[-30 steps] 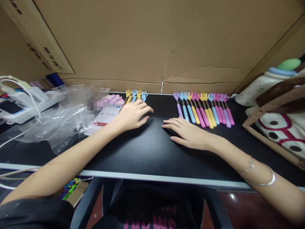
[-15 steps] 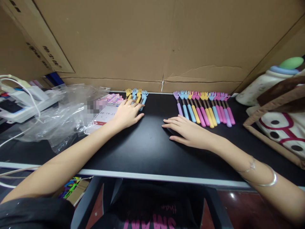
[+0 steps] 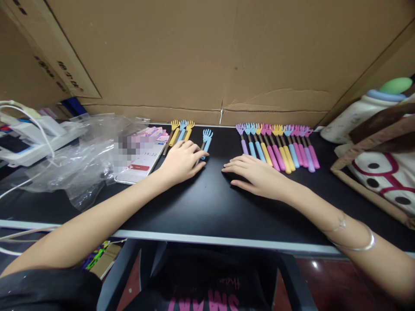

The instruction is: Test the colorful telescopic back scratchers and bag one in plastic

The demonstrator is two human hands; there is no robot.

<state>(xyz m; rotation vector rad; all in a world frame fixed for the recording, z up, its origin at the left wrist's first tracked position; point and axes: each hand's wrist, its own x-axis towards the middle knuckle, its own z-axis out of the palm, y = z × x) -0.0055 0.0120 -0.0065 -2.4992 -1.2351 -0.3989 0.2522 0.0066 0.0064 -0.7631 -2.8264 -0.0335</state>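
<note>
My left hand (image 3: 185,160) has its fingers and thumb closed round the lower part of a blue back scratcher (image 3: 206,143) with a small hand-shaped head. Its lower end is hidden by the fingers. Just behind and left of that hand lie a yellow back scratcher (image 3: 174,137), a blue one (image 3: 181,135) and another yellow one (image 3: 188,133). My right hand (image 3: 253,176) rests palm down, fingers stretched and holding nothing. Beside its fingertips, a row of several purple, blue, yellow and pink back scratchers (image 3: 269,157) lies side by side on the black table (image 3: 201,211).
A phone (image 3: 139,167) showing a timer lies left of my left hand, near crumpled clear plastic bags (image 3: 81,160). At far left is a white power strip (image 3: 42,140) with cables. A bottle (image 3: 359,112) and a bag (image 3: 385,172) stand right. Cardboard (image 3: 194,56) walls the back.
My left hand has moved right, bringing the blue back scratcher away from the left group. More of the phone shows now. My right hand has stayed nearly in place.
</note>
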